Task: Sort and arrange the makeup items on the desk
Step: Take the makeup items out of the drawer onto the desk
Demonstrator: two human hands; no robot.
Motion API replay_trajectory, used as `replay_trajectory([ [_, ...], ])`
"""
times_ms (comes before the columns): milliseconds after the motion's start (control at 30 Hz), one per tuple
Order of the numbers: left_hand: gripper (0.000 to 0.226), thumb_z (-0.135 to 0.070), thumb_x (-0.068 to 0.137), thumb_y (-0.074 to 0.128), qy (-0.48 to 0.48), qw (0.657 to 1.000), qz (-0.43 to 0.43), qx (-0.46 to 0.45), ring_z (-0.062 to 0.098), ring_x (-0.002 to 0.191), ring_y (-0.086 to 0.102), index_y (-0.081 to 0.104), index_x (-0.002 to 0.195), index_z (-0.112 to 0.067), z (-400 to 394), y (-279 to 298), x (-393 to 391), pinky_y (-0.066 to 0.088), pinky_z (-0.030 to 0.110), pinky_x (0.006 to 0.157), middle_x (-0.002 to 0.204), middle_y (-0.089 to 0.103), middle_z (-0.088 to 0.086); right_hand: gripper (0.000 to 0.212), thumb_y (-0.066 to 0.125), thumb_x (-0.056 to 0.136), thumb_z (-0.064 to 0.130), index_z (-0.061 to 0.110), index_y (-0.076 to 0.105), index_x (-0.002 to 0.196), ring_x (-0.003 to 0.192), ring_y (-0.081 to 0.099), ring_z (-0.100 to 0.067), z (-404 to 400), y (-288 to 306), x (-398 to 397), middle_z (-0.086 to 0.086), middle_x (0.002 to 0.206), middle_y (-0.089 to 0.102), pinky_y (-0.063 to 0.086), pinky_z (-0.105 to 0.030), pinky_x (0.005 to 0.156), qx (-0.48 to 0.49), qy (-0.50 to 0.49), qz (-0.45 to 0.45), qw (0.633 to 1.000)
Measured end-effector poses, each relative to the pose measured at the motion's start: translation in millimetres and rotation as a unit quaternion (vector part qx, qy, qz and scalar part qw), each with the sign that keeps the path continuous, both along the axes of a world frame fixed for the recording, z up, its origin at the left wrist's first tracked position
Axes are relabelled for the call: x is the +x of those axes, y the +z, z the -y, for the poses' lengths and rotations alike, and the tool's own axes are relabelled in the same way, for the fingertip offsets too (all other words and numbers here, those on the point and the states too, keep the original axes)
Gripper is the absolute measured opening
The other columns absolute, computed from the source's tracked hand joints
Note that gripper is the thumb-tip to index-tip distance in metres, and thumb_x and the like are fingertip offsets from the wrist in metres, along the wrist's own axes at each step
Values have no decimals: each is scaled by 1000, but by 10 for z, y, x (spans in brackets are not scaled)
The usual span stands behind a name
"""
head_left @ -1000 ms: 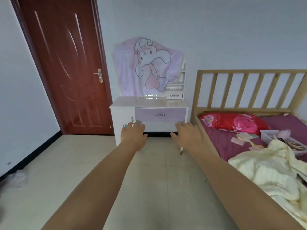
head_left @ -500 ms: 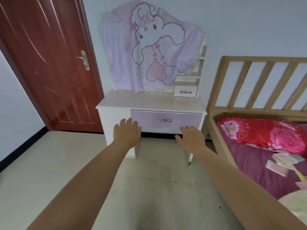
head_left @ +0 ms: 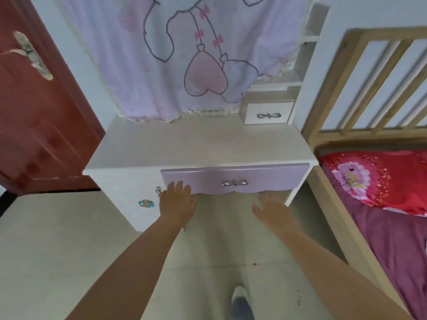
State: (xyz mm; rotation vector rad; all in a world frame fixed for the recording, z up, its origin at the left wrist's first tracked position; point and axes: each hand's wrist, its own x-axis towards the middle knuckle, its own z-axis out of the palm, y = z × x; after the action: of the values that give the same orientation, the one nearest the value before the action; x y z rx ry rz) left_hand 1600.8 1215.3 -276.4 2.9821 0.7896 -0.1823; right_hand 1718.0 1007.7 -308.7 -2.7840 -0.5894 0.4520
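Glossy white desk (head_left: 208, 148) with scalloped lilac drawer (head_left: 265, 179).

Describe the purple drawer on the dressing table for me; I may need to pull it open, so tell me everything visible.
The purple drawer is a wide, glossy lilac front under the white tabletop, right of the white cabinet door. Its lower edge is scalloped, and a silver bow-shaped handle sits at its centre. It looks closed, roughly flush with the table's front. The left hand reaches its lower left corner with straight fingers; contact is unclear. The right hand hovers below it.
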Motion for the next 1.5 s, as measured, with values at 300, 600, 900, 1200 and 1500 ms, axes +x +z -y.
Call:
replay_trajectory([
  [300, 50, -36, 95, 38, 52, 995, -47, -64, 28, 141, 18, 34, 139, -10, -660, -782, 1032, 25, 39, 110, 150, 27, 10, 34, 44, 93, 24, 13, 45, 61, 58, 44, -16, -1056, -963, 1071, -3, 65, 46, 34, -24, 54, 151, -218, -277, 924],
  [600, 50, -26, 85, 61, 49, 997, -9, -62, 37, 133, 35, 49, 129, -3, -1129, -1390, 1254, 33, 49, 105, 140, 44, 20, 25, 48, 94, 13, 12, 45, 69, 56, 51, -15, -1756, -1602, 1392, -6, 67, 49, 42, -27, 58, 418, -537, -428, 595],
  [900, 40, -8, 70, 71, -73, 985, 154, 15, 39, 87, 63, 61, 108, -1, -1382, -1696, 1234, 50, 41, 82, 101, 65, 20, 21, 45, 92, 2, 5, 42, 71, 42, 59, -16, -1751, -1732, 1295, -13, 66, 49, 55, -37, 67, 456, -557, -393, 572],
  [1200, 22, -18, 81, 46, -272, 949, 160, 26, 27, 64, 60, 64, 83, -6, -1317, -1688, 689, 50, 28, 55, 74, 65, 8, 18, 45, 94, 4, 4, 46, 76, 64, 59, -24, -1337, -1756, 669, -14, 72, 55, 51, -43, 88, 423, -581, -406, 564],
  [1500, 14, -17, 81, 46, -295, 942, 161, 21, 24, 64, 59, 58, 84, -10, -1186, -1905, 453, 47, 25, 53, 75, 65, 5, 11, 43, 94, -1, 0, 47, 84, 62, 57, -23, -1243, -1921, 504, -13, 72, 54, 50, -42, 89, 411, -586, -422, 556],
])
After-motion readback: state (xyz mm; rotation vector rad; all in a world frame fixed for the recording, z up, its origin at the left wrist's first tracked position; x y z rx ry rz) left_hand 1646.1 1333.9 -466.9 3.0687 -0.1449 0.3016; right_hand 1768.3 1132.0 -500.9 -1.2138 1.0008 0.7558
